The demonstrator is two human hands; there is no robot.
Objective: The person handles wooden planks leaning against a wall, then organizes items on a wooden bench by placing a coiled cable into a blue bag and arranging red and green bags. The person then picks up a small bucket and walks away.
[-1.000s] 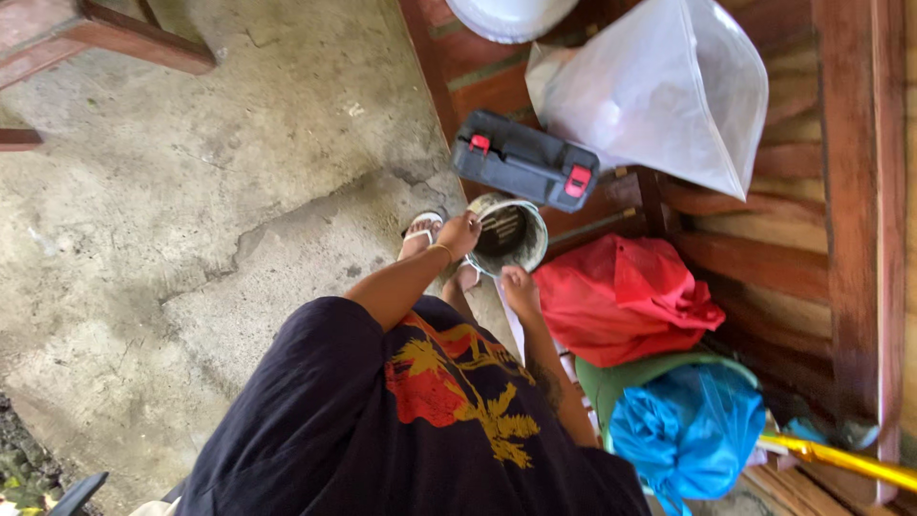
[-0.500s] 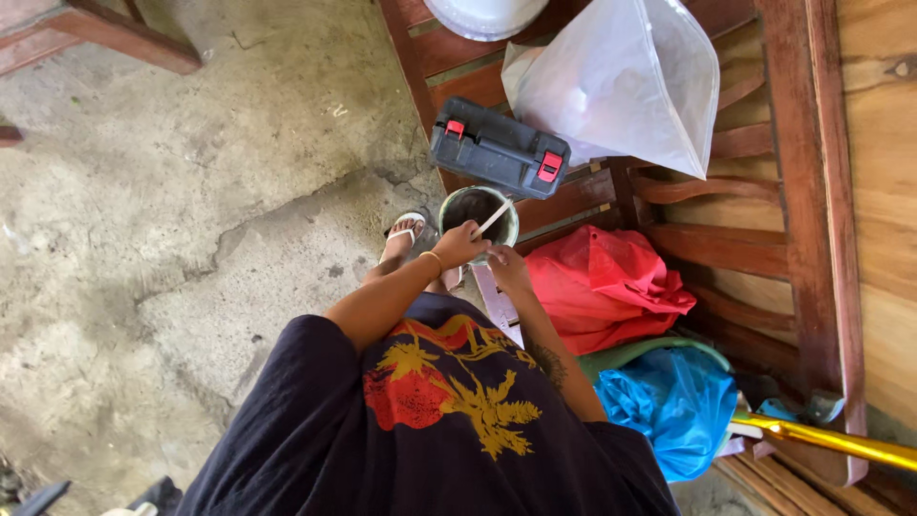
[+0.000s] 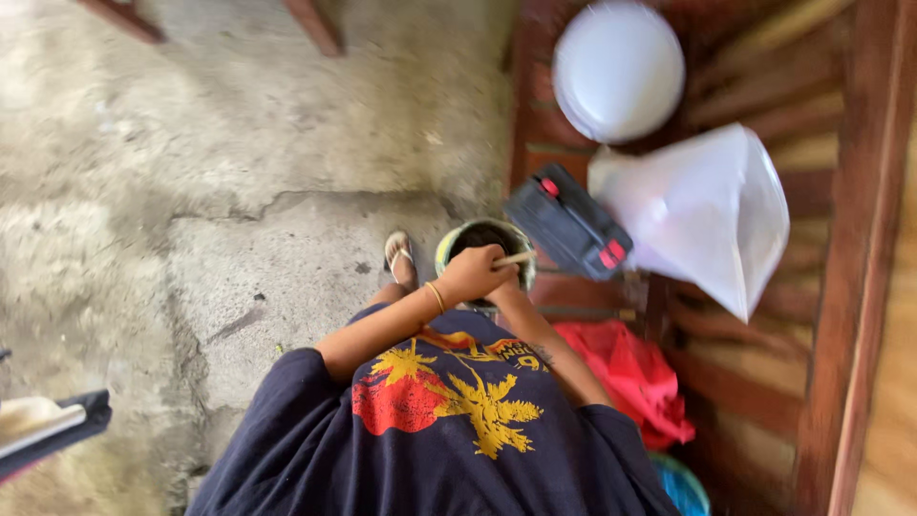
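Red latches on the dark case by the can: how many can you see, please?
2: one latch at the case's upper-left end, one latch at its lower-right end near the white bag. Others may be hidden underneath.

Packaging-wise there's not much here. A big clear plastic bag [image 3: 702,205] sits on the wooden bench at the right, whitish and see-through, tapering to a point at its near end. Just left of it, touching, is a black hard case [image 3: 565,222] with red latches, boxy and lying tilted. No labels, signs or screens that I can make out.
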